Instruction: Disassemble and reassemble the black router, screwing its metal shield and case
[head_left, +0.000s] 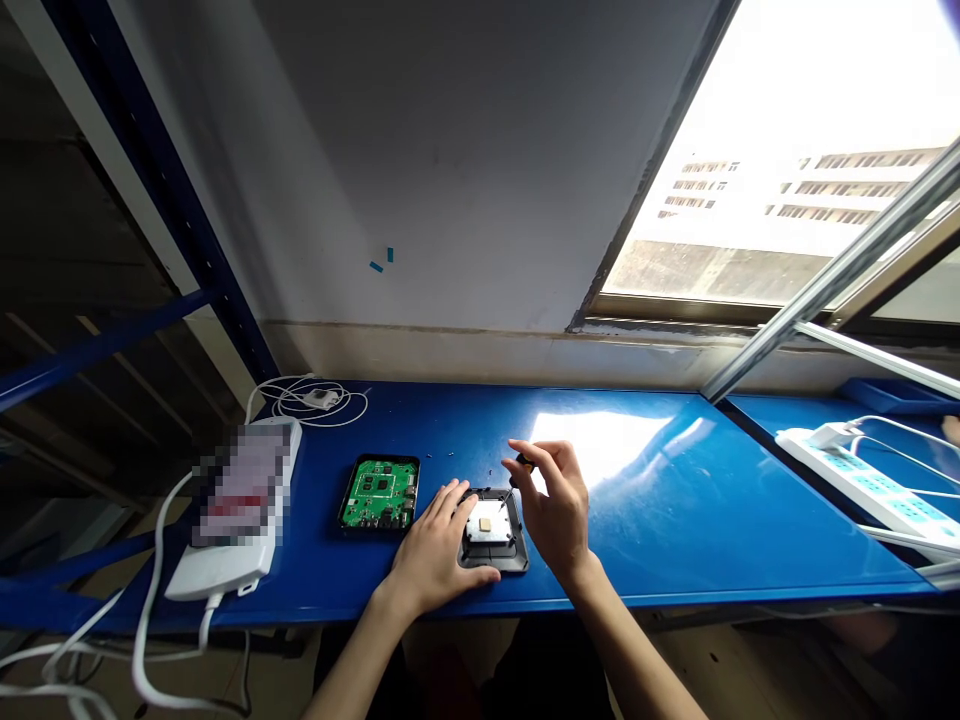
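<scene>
A black plastic cover [517,562] with a silver metal plate [475,525] in it lies on the blue bench. The plate carries a small tan pad [485,524]. My left hand [435,545] holds the cover from the left, fingers along its upper left side and thumb at its lower edge. Pinched in my right hand [559,500] is a small screwdriver [527,462] with a black and yellow handle, held over the cover's upper right corner. Fingers hide most of the tool. Left of my hands sits a green circuit board [381,490] in a black case.
Tiny dark screws [451,454] lie behind the cover. At left, a phone-like blurred object [240,485] rests on a white power strip [225,570], near a coiled white cable [322,400]. Another power strip [874,490] stands at right beyond a metal frame post [795,310].
</scene>
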